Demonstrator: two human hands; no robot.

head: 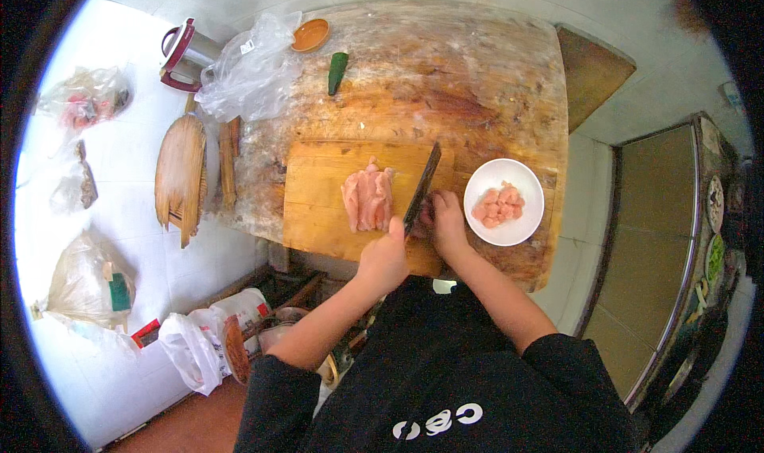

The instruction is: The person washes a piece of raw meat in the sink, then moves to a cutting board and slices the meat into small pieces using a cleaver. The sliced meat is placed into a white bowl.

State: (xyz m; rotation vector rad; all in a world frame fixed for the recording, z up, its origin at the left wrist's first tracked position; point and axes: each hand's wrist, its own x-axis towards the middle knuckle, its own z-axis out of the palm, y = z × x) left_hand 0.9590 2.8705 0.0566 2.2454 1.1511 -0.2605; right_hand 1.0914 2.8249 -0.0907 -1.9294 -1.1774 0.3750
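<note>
My left hand [383,257] grips the handle of a dark-bladed kitchen knife [425,184], whose blade points away from me over a wooden cutting board [316,214]. Just right of the blade, the bent fingers of my right hand [449,221] press on a pink piece of raw meat [421,228], mostly hidden by the hand and knife. Several strips of pale raw meat [367,197] lie side by side on the board, left of the knife. A white bowl [532,225] stands to the right of my right hand, with small raw meat cubes [499,206] in it.
Farther back on the worn wooden table [477,65] lie a green vegetable piece [337,73], a brown dish [311,35] and clear plastic bags [253,74]. A steel-and-maroon appliance [190,56] is at the far left. Plates of food line a counter [710,214] at the right.
</note>
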